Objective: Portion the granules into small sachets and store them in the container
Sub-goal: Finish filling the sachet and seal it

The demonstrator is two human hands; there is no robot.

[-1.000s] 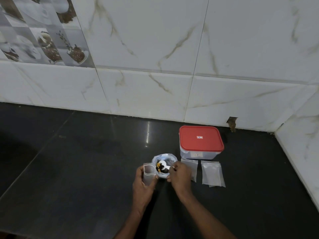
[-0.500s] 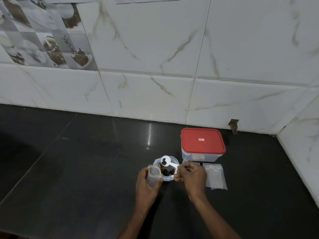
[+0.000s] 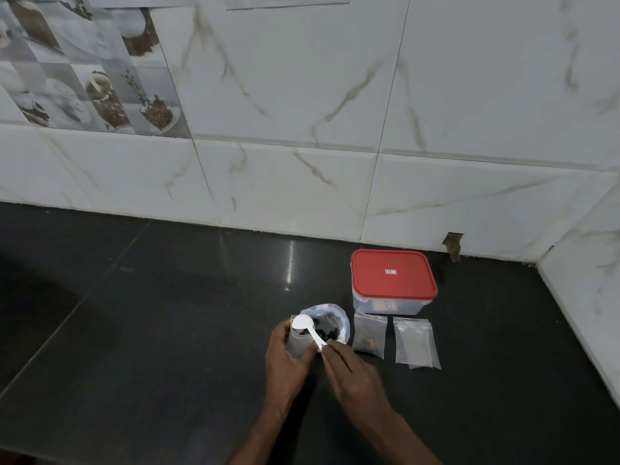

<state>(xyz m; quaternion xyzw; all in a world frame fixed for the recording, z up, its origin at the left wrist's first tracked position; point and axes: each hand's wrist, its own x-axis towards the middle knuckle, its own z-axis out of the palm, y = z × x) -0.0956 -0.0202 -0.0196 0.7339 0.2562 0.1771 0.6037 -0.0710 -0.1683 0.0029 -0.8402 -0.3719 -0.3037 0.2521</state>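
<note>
The white plastic spoon (image 3: 308, 329) lies on a slant, its long axis running from the handle end near the person up and leftward to the round bowl, which sits over the mouth of a small clear sachet (image 3: 299, 346). The right hand (image 3: 352, 374) pinches the tip of the handle between its fingertips. The left hand (image 3: 285, 357) is curled round the sachet, holding it upright with its opening upward, low over the worktop (image 3: 167, 330). Just behind the sachet and touching it stands an open, crumpled clear plastic bag (image 3: 339, 317), its mouth rolled wide, with dark lumpy granules (image 3: 327, 333) inside. To the right of the bag a flat rectangular sachet (image 3: 370, 335) lies on the worktop with some dark and tan content at its near end. Beside that, a little apart, lies a short stack of empty clear sachets (image 3: 414, 344), slightly fanned. Behind both sits a squarish translucent plastic container (image 3: 385, 305) with rounded corners, closed by a smooth red lid (image 3: 392, 271) bearing a small label; what it holds cannot be made out. The worktop is dark, glossy stone, meeting white marble-veined wall tiles (image 3: 302, 95).
</note>
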